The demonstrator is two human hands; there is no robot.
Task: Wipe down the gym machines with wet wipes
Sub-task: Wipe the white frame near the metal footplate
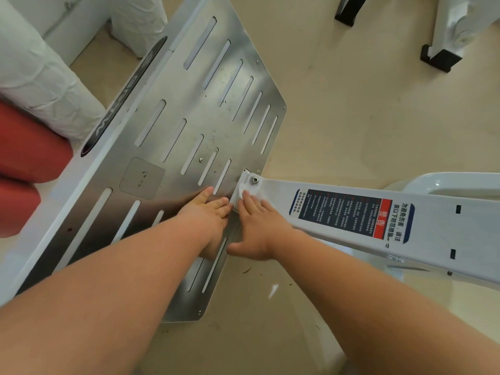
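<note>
Hands meet at the corner of the slotted brushed-steel footplate [189, 104].
Small white wet wipe [241, 194] pressed under the straight, close-set fingertips of the right hand [257, 228], beside the silver bolt [254, 180] on the white metal arm [433, 234]; left hand [208, 212] rests flat, fingers straight.

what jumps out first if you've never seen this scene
The slotted metal footplate fills the centre. At its right edge the left hand rests flat on it while the right hand presses a white wet wipe beside a bolt on the white frame arm. A blue-and-red warning label sits further right on that arm.
</note>
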